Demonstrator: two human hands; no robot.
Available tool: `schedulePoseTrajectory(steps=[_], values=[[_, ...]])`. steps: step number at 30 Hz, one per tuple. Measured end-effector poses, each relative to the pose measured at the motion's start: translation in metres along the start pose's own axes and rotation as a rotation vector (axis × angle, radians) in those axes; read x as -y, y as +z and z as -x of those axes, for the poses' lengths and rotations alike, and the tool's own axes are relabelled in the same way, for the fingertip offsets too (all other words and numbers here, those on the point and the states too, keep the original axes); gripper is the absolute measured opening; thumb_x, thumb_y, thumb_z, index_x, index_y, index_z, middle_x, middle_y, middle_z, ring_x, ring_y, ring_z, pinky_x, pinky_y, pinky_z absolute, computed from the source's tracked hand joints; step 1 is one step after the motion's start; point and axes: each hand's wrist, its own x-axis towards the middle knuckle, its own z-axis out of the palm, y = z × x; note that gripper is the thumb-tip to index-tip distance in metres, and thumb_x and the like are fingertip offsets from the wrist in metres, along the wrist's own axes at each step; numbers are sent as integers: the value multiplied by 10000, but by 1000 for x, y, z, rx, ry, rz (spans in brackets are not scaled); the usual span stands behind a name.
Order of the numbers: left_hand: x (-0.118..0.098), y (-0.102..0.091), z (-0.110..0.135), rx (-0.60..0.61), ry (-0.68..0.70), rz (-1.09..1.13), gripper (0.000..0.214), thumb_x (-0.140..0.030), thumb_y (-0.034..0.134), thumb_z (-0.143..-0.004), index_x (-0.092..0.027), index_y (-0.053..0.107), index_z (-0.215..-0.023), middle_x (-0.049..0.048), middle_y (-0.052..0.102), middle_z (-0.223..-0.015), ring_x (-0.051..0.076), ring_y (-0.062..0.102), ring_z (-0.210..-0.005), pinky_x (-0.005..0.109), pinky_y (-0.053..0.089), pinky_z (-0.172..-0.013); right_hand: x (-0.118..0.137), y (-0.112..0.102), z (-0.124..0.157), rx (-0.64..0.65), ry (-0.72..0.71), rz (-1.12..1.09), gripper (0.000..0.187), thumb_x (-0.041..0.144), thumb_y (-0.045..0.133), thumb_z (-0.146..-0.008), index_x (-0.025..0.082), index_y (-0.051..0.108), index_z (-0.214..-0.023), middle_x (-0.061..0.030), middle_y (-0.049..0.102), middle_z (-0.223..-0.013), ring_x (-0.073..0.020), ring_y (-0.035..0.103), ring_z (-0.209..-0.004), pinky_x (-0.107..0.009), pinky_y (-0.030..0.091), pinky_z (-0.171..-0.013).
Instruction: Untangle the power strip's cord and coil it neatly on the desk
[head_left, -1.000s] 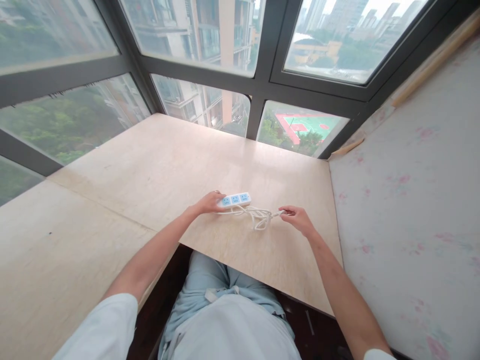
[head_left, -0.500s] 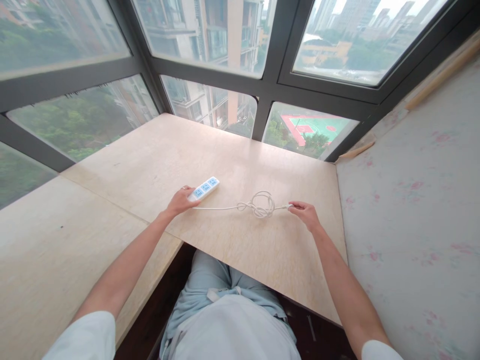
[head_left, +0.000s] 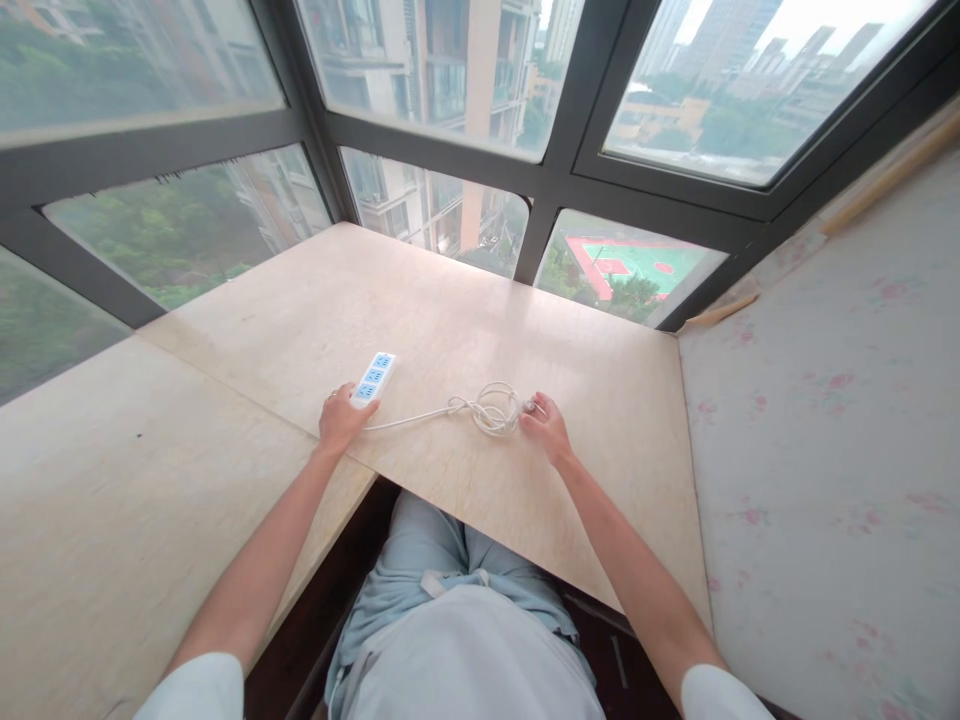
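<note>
A white power strip (head_left: 374,378) with blue socket faces lies tilted on the stone-like counter, its near end in the grip of my left hand (head_left: 343,414). From that end a white cord (head_left: 411,419) runs right into a loose, looped tangle (head_left: 493,410). Just right of the loops, my right hand (head_left: 546,426) has its fingers closed on the plug (head_left: 529,405) at the cord's other end. My fingers partly cover the plug.
The beige countertop (head_left: 450,310) forms a corner, with a seam on the left and a cut-out edge before my legs. Dark-framed windows (head_left: 442,140) rise behind it. A flowered papered wall (head_left: 817,480) bounds the right side.
My right hand has moved left with the plug, close to the loops. My left hand has shifted left and turned the power strip steeper. The camera view has moved slightly.
</note>
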Motion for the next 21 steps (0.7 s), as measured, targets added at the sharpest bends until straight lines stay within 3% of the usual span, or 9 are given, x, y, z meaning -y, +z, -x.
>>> schedulePoseTrajectory(steps=[5, 9, 14, 18, 21], values=[[16, -7, 12, 14, 21, -3, 557, -468, 548, -800, -130, 566, -1242, 164, 637, -1165, 325, 562, -1130, 432, 414, -1009, 6, 76, -19, 191, -90, 95, 989, 487, 637, -777, 178, 109, -1553, -148, 455, -1452, -289, 401, -1368, -469, 387, -1090], [27, -15, 20, -32, -69, -3, 574, -505, 459, -866, -108, 542, -1272, 206, 587, -1251, 347, 508, -1215, 482, 390, -1030, 21, 126, -41, 381, -147, 186, 972, 449, 662, -769, 169, 159, -1551, -126, 339, -1543, -295, 295, -1431, -455, 331, -1126], [34, -24, 38, -65, -179, 44, 577, -527, 358, -914, -108, 533, -1271, 223, 565, -1258, 349, 476, -1260, 500, 374, -1047, 40, 155, -70, 643, -219, 375, 934, 296, 758, -671, 130, 346, -1494, -148, 238, -1582, -316, 149, -1477, -451, 140, -1194], [22, -24, 61, -28, -177, 96, 632, -530, 438, -888, -88, 461, -1340, 250, 505, -1341, 376, 419, -1326, 504, 352, -1075, 45, 172, -81, 686, -236, 483, 1049, 239, 802, -594, 138, 302, -1510, -167, 95, -1608, -376, 3, -1478, -527, 43, -1186], [7, -27, 73, 15, -167, 126, 690, -518, 475, -883, -77, 382, -1405, 283, 408, -1433, 397, 371, -1367, 512, 364, -1068, 43, 173, -80, 669, -248, 488, 1058, 257, 790, -609, 140, 265, -1521, -165, 75, -1612, -360, 23, -1482, -517, 76, -1189]])
